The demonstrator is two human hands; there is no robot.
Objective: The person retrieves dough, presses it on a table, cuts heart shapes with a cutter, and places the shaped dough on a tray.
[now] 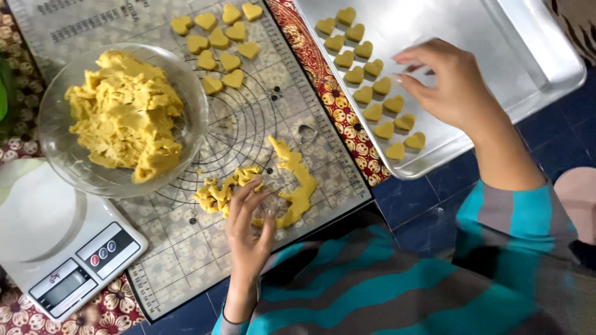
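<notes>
My left hand [248, 217] presses open fingers on dough scraps [261, 189] at the baking mat's [186, 248] near edge; my right hand [450, 80], fingers pinched empty, hovers beside heart cookies [372, 80] along the metal tray's [496, 56] left edge.

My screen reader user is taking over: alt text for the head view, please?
A person's right hand hovers over a metal tray of heart-shaped dough pieces, while the left hand touches dough scraps on a baking mat.

Blue tiled floor [428, 205] under patterned cloth [338, 99], baking tray [534, 56], scale [56, 248].
</notes>
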